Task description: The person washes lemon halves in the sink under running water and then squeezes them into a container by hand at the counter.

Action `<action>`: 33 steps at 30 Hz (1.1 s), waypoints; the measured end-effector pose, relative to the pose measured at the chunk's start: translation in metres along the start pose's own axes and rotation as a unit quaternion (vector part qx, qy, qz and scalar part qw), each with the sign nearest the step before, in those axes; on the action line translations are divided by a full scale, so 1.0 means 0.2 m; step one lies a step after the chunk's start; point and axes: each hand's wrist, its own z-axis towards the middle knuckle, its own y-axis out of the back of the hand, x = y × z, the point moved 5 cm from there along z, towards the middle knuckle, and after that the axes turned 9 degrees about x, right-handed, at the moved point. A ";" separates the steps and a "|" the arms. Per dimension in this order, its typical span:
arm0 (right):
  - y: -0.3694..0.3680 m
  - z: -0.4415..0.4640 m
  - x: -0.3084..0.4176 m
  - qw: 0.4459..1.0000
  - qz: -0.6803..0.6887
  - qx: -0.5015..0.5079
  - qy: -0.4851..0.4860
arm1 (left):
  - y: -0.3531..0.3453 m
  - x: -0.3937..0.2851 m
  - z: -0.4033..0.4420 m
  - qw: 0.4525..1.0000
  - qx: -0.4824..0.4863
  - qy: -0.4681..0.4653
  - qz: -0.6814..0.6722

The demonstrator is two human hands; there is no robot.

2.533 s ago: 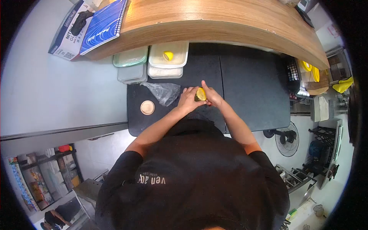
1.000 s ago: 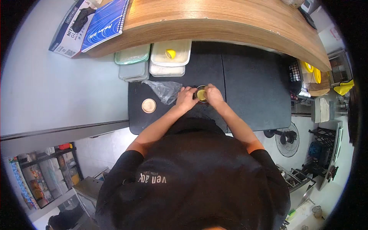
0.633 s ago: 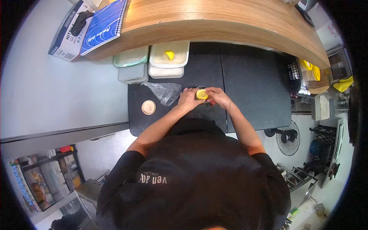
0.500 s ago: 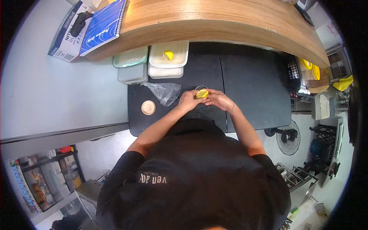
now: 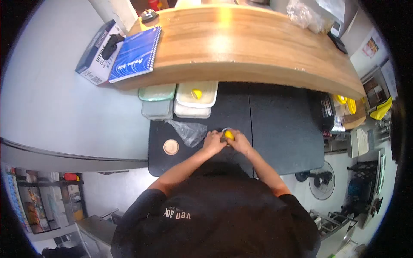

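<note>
Near the front edge of the black table, both hands meet close to my body. My right hand is closed around a lemon half, its yellow rind facing up. My left hand is curled just beside it, by a small dark thing too blurred to name. A round, pale rim shows just behind the fingers; the rest of it is hidden. Left of the hands lie a crumpled clear plastic bag and a round pale lid.
Another lemon half rests on a white-rimmed container, beside stacked tubs. A wooden shelf overhangs the back of the black table, with a blue notebook and glove box at its left. A fan stands right.
The lemon half has turned from cut face up to rind up. My right hand has gone from spread fingers to gripping it. The camera view has tilted upward.
</note>
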 end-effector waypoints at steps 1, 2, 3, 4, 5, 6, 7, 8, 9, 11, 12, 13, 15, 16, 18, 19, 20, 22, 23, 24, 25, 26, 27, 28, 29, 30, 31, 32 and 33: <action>0.01 -0.01 0.03 1.000 -0.002 -0.027 0.013 | 0.02 -0.02 -0.02 1.000 -0.003 0.001 0.002; 0.00 -0.01 0.04 0.999 -0.023 -0.025 0.034 | 0.05 -0.05 -0.04 1.000 -0.008 0.001 0.004; 0.01 -0.02 0.08 0.995 -0.046 -0.046 0.082 | 0.05 -0.05 -0.04 1.000 -0.016 -0.005 0.012; 0.01 -0.02 0.09 0.996 -0.069 -0.020 0.058 | 0.05 -0.04 -0.04 0.999 -0.025 -0.010 0.021; 0.00 -0.01 0.09 0.994 -0.098 -0.016 0.047 | 0.05 -0.03 -0.04 0.999 -0.028 -0.021 0.023; -0.01 -0.01 0.10 0.991 -0.127 -0.012 0.036 | 0.05 -0.04 -0.04 1.000 -0.017 -0.011 0.023; -0.01 -0.01 0.11 0.990 -0.132 -0.016 0.044 | 0.06 -0.04 -0.04 1.000 -0.016 -0.014 0.018; 0.00 -0.01 0.12 0.986 -0.156 -0.026 0.043 | 0.04 -0.04 -0.03 1.000 -0.014 -0.017 0.013; 0.00 -0.01 0.13 0.982 -0.179 -0.036 0.041 | 0.02 -0.02 -0.03 1.000 -0.012 -0.021 0.019; -0.03 0.02 0.11 0.976 -0.213 -0.031 0.037 | 0.02 -0.03 -0.03 1.000 0.006 -0.011 0.008; -0.04 0.03 0.10 0.969 -0.243 -0.023 0.026 | 0.02 -0.03 -0.02 1.000 0.002 -0.012 0.010; -0.04 0.03 0.09 0.968 -0.245 -0.047 0.016 | 0.02 -0.03 -0.03 1.000 -0.005 -0.022 0.007; -0.02 0.04 0.13 0.967 -0.253 -0.037 0.004 | 0.01 -0.02 -0.02 0.999 -0.009 -0.036 -0.002; -0.01 0.04 0.14 0.965 -0.261 -0.024 -0.011 | 0.01 -0.01 -0.01 0.999 -0.011 -0.037 -0.001; 0.01 0.03 0.17 0.967 -0.251 -0.023 -0.017 | 0.01 0.00 -0.01 0.998 -0.034 -0.047 0.005; 0.01 0.04 0.18 0.970 -0.242 -0.021 -0.023 | 0.00 0.01 0.00 0.998 -0.034 -0.047 0.006; 0.01 0.04 0.18 0.970 -0.242 -0.022 -0.023 | 0.01 0.00 0.00 0.997 -0.046 -0.060 0.002; -0.01 0.04 0.16 0.983 -0.178 -0.046 -0.020 | 0.00 0.00 -0.01 0.996 -0.056 -0.071 -0.003; -0.03 0.05 0.14 0.983 -0.178 -0.045 -0.021 | 0.01 -0.01 -0.01 0.997 -0.041 -0.070 -0.004; -0.05 0.06 0.12 0.984 -0.176 -0.038 0.001 | 0.01 -0.02 -0.02 0.997 -0.026 -0.068 -0.006; -0.07 0.06 0.10 0.984 -0.173 -0.031 0.023 | 0.00 -0.01 -0.02 0.997 -0.024 -0.068 -0.008; -0.05 0.05 0.12 0.984 -0.174 -0.029 0.022 | -0.01 0.00 -0.01 0.996 -0.040 -0.079 -0.007; -0.02 0.03 0.17 0.984 -0.180 -0.006 0.010 | 0.00 0.00 -0.01 0.994 -0.055 -0.090 -0.005; -0.02 0.02 0.19 0.982 -0.186 0.018 -0.002 | -0.01 0.01 -0.01 0.995 -0.054 -0.089 -0.007; -0.03 0.03 0.16 0.982 -0.186 0.019 -0.003 | -0.01 0.00 -0.01 0.995 -0.055 -0.087 -0.005; -0.05 0.05 0.13 0.981 -0.196 0.013 0.007 | 0.00 0.00 -0.01 0.995 -0.056 -0.086 -0.003; -0.06 0.05 0.10 0.979 -0.204 0.008 0.016 | 0.00 -0.01 -0.01 0.995 -0.055 -0.086 -0.004; -0.05 0.04 0.11 0.979 -0.204 0.008 0.015 | 0.00 -0.01 -0.01 0.996 -0.045 -0.078 -0.002; -0.04 0.04 0.12 0.978 -0.205 0.027 0.009 | 0.00 -0.01 -0.01 0.997 -0.034 -0.070 0.000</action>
